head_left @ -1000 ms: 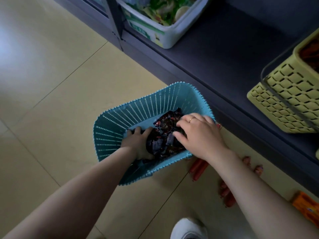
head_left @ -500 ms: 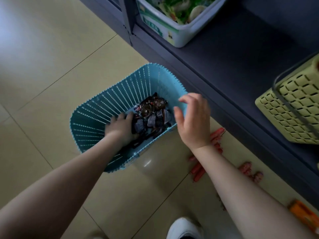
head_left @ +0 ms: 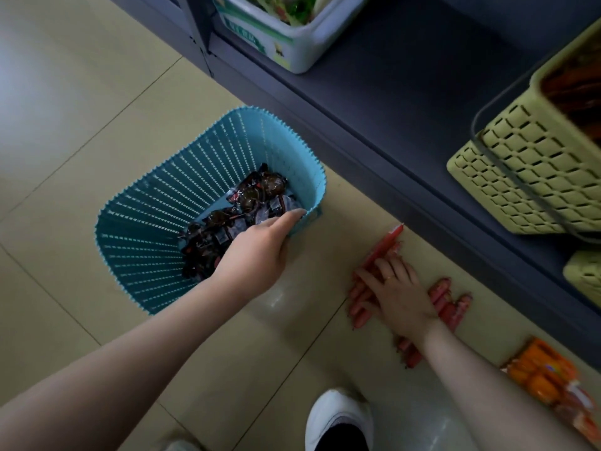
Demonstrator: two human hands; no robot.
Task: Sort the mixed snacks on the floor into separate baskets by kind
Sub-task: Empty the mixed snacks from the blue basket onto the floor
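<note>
Hands split: left hand [head_left: 257, 252] grips the blue basket [head_left: 162, 222] rim above dark packets [head_left: 227, 226], while right hand [head_left: 395, 288] rests flat on floor sausages [head_left: 367, 294], likely needing gathering for another basket.

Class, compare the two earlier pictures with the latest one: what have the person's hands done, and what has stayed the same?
The right hand left the blue basket and came down onto the red sausages on the floor. The left hand shifted from the dark snack packets to the basket's near rim. The packets remain in the basket.
</note>
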